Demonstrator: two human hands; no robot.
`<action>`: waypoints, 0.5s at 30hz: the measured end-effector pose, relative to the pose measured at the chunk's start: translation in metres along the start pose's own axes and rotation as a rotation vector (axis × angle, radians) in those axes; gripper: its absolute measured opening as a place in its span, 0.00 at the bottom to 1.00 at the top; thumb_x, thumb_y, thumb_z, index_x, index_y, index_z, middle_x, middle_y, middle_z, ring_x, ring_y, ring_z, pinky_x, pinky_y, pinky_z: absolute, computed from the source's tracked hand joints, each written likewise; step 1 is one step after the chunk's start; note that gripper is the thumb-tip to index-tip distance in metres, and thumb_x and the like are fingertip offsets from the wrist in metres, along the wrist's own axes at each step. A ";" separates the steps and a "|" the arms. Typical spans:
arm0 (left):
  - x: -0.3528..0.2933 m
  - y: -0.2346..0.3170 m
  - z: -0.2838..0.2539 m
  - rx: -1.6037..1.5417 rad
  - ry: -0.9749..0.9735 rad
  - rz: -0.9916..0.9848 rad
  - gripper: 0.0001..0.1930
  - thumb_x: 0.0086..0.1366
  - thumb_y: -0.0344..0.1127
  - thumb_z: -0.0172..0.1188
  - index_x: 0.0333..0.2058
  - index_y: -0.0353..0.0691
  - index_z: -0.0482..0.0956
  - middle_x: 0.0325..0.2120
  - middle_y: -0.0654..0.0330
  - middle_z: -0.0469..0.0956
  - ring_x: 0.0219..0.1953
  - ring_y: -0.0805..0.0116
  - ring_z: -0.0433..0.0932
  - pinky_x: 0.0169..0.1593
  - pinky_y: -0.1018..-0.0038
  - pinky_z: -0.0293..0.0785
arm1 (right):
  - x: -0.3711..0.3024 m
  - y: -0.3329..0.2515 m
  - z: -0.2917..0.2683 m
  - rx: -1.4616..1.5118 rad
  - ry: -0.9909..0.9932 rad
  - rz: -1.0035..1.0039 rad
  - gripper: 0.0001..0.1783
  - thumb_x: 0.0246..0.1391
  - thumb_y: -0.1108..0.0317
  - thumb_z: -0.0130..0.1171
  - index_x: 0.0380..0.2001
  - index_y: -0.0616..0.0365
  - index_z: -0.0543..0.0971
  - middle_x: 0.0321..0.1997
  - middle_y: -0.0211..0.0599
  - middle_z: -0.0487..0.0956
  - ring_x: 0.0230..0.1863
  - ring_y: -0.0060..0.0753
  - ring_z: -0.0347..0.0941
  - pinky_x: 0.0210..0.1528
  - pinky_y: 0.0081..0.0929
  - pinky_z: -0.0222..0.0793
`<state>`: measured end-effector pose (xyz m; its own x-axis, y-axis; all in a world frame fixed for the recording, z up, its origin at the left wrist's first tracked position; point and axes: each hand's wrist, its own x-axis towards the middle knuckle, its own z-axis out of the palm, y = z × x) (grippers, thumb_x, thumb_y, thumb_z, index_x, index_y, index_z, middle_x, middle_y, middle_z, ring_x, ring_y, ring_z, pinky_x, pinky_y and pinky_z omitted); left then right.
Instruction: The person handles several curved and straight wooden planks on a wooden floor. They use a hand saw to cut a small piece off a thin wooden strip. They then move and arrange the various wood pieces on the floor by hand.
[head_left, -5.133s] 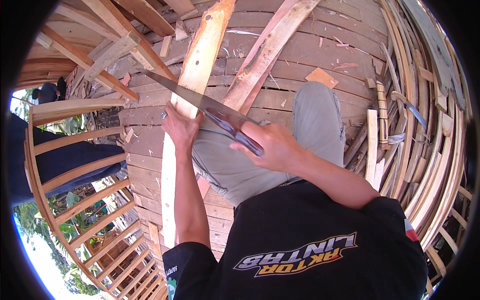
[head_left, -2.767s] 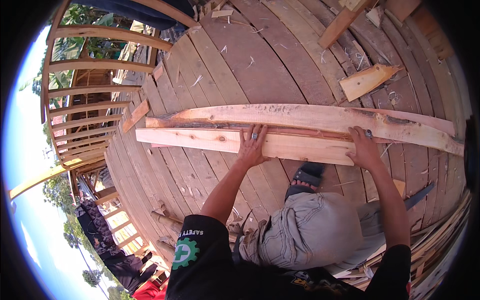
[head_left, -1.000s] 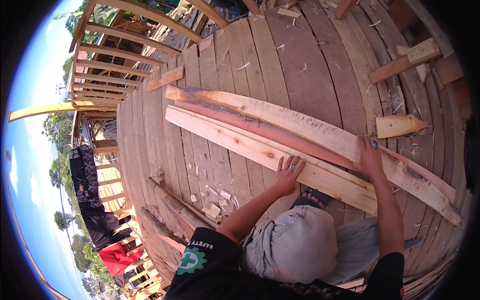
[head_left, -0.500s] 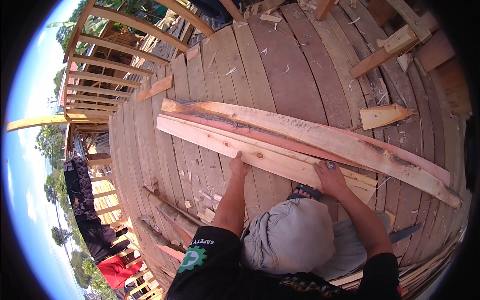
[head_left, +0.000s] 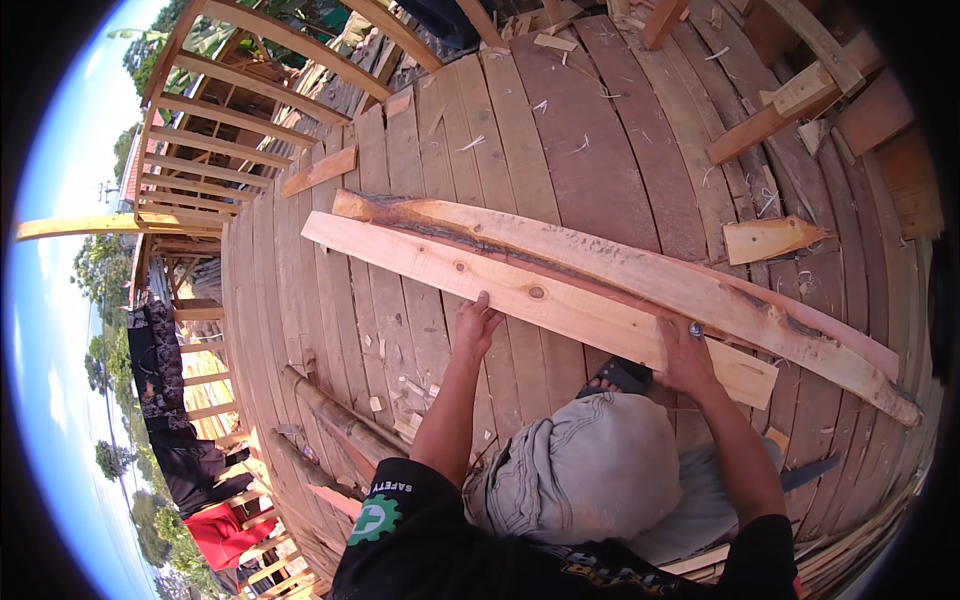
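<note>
A long, pale wooden plank (head_left: 575,300) with dark knots slants across the view before me. My left hand (head_left: 475,326) grips its near edge left of the middle, thumb on top and the other fingers curled below. Farther right, my right hand (head_left: 686,357) holds the same plank, its fingers over the upper face and a ring on one finger. Just beyond lies a rough-edged board (head_left: 600,240) with bark along one side, partly over a reddish board (head_left: 850,335). The plank hides part of that lower board.
Wooden floorboards (head_left: 580,130) carry scattered shavings. A short offcut (head_left: 775,238) lies at the right, near a timber frame (head_left: 790,110). Round poles (head_left: 335,415) rest at the lower left. A slatted railing (head_left: 235,105) stands at the left edge. My sandalled foot (head_left: 620,377) is close to the plank.
The plank has come up off the boards and shifted toward me, its near face turned more into view. Both hands moved with it; the right hand went slightly right.
</note>
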<state>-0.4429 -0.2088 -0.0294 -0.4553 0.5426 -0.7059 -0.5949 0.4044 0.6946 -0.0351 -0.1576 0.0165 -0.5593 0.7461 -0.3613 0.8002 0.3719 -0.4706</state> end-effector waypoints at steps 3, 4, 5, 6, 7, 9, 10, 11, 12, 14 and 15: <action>0.025 0.010 0.033 -0.021 -0.054 0.021 0.15 0.72 0.37 0.54 0.51 0.34 0.69 0.48 0.54 0.74 0.48 0.58 0.76 0.54 0.61 0.77 | 0.018 0.019 -0.016 -0.022 0.099 -0.021 0.54 0.31 0.64 0.74 0.65 0.59 0.61 0.62 0.48 0.62 0.64 0.50 0.60 0.67 0.43 0.58; 0.036 0.011 0.039 -0.020 -0.089 0.020 0.15 0.72 0.37 0.54 0.50 0.33 0.69 0.47 0.53 0.74 0.48 0.58 0.76 0.53 0.62 0.78 | 0.024 0.022 -0.019 -0.028 0.106 -0.013 0.54 0.31 0.64 0.74 0.65 0.59 0.61 0.62 0.48 0.62 0.65 0.50 0.59 0.67 0.42 0.58; 0.048 0.014 0.034 0.010 -0.081 0.003 0.17 0.72 0.37 0.53 0.53 0.32 0.66 0.49 0.51 0.72 0.49 0.57 0.75 0.55 0.62 0.77 | 0.033 0.020 -0.022 -0.028 0.106 -0.017 0.54 0.32 0.64 0.74 0.65 0.59 0.61 0.63 0.48 0.62 0.66 0.50 0.58 0.68 0.42 0.57; 0.058 0.018 0.026 0.039 -0.070 -0.012 0.20 0.72 0.37 0.53 0.55 0.30 0.63 0.50 0.49 0.70 0.51 0.56 0.74 0.56 0.62 0.76 | 0.042 0.018 -0.024 -0.027 0.106 -0.024 0.53 0.33 0.64 0.74 0.65 0.59 0.61 0.63 0.48 0.62 0.66 0.50 0.58 0.68 0.42 0.57; 0.067 0.019 0.020 0.066 -0.066 -0.031 0.22 0.72 0.37 0.53 0.57 0.29 0.61 0.52 0.47 0.69 0.52 0.55 0.73 0.58 0.61 0.75 | 0.052 0.020 -0.023 -0.052 0.076 -0.034 0.52 0.35 0.64 0.73 0.65 0.59 0.62 0.65 0.47 0.61 0.68 0.50 0.56 0.69 0.41 0.56; 0.063 0.024 0.047 0.116 -0.038 -0.033 0.17 0.71 0.36 0.54 0.51 0.30 0.66 0.46 0.50 0.72 0.45 0.59 0.76 0.50 0.64 0.79 | 0.063 0.034 -0.021 -0.054 0.088 0.008 0.51 0.36 0.63 0.73 0.65 0.59 0.62 0.66 0.47 0.60 0.69 0.50 0.56 0.69 0.41 0.57; 0.060 0.027 0.056 0.145 -0.014 -0.026 0.15 0.70 0.36 0.55 0.48 0.31 0.69 0.43 0.52 0.74 0.42 0.62 0.78 0.46 0.66 0.80 | 0.068 0.036 -0.022 -0.047 0.095 0.018 0.51 0.37 0.62 0.73 0.66 0.59 0.62 0.67 0.46 0.60 0.69 0.50 0.57 0.69 0.42 0.57; 0.057 0.028 0.059 0.171 -0.007 -0.005 0.16 0.68 0.36 0.58 0.48 0.31 0.69 0.41 0.53 0.74 0.39 0.62 0.78 0.44 0.67 0.79 | 0.072 0.036 -0.021 -0.020 0.092 0.028 0.50 0.38 0.62 0.73 0.66 0.59 0.62 0.66 0.46 0.61 0.69 0.49 0.57 0.69 0.42 0.57; 0.053 0.035 0.061 0.245 -0.008 0.034 0.18 0.67 0.36 0.59 0.50 0.30 0.69 0.41 0.54 0.74 0.40 0.63 0.78 0.44 0.68 0.79 | 0.076 0.036 -0.020 0.009 0.093 0.041 0.50 0.39 0.61 0.73 0.66 0.59 0.62 0.66 0.45 0.61 0.68 0.49 0.58 0.68 0.42 0.58; 0.044 0.025 0.074 0.397 -0.037 0.073 0.23 0.66 0.37 0.61 0.53 0.29 0.67 0.42 0.54 0.74 0.41 0.64 0.77 0.44 0.69 0.78 | 0.066 0.045 -0.017 -0.002 0.082 0.047 0.50 0.40 0.59 0.73 0.66 0.58 0.62 0.65 0.45 0.62 0.68 0.49 0.58 0.68 0.43 0.58; 0.046 0.024 0.072 0.464 -0.021 0.147 0.27 0.65 0.37 0.62 0.57 0.28 0.65 0.43 0.54 0.74 0.42 0.65 0.76 0.44 0.69 0.77 | 0.072 0.046 -0.012 -0.032 0.086 0.028 0.49 0.41 0.58 0.72 0.66 0.58 0.62 0.65 0.45 0.62 0.68 0.49 0.59 0.68 0.43 0.58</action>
<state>-0.4307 -0.1207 -0.0349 -0.4961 0.6313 -0.5961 -0.1650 0.6055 0.7785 -0.0363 -0.0806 -0.0216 -0.5174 0.8004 -0.3029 0.8224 0.3671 -0.4346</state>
